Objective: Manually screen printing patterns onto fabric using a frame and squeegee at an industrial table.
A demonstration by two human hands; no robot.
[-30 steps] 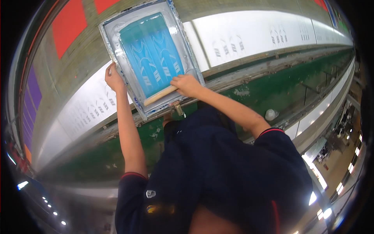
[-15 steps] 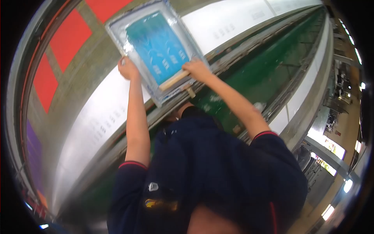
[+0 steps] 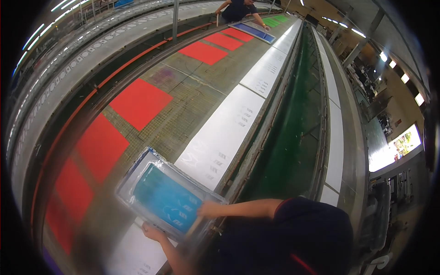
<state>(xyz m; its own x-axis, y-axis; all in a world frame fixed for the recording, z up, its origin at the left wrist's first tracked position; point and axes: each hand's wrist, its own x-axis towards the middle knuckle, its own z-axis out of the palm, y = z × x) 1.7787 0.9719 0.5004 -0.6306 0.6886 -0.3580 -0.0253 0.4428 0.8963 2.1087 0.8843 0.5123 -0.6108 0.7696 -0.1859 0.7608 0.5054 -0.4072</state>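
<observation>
A screen printing frame with a light border and a blue-green mesh lies tilted across the long table at lower centre. Pale printed marks show through its mesh. My left hand is closed at the near left edge of this frame, fingers curled against the rim. With my right hand I grip the end of a wooden squeegee, which rests along the frame's right-hand inner side. Under and beyond the frame runs a strip of white sheets with small grey prints.
Red sheets lie in a row along the table's left side. Further up, another person leans over a blue screen frame. A green floor aisle separates my table from one with white sheets on the right.
My view has swung upward along the table, bringing the other person and far sheets into sight. The frame and both hands now appear lower; both hands keep their holds.
</observation>
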